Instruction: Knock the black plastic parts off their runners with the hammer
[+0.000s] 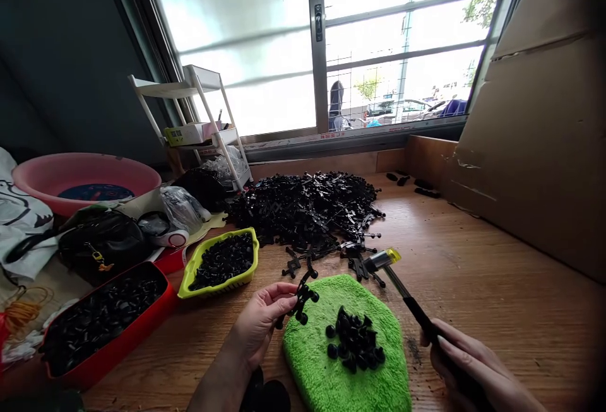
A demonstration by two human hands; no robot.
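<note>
Pinched between the thumb and fingers of my left hand (265, 314) is a black branched plastic part (303, 295) with round knobs on its ends. It is held above the left edge of a bright green fluffy cloth pad (317, 361). A small heap of black plastic suction cups (356, 339) lies on the pad. My right hand (466, 358) is wrapped around the black handle of a hammer (416, 314), right of the pad. The hammer's head, with a yellow transparent face, is raised and points away from me.
Behind the pad spreads a big pile of black branched parts (307, 207). At left stand a yellow-green basket (255, 254) and a red bin (123, 342), both full of small black pieces. Further back are a pink basin (33, 175) and a white shelf (203, 77). Cardboard (534, 147) leans at right.
</note>
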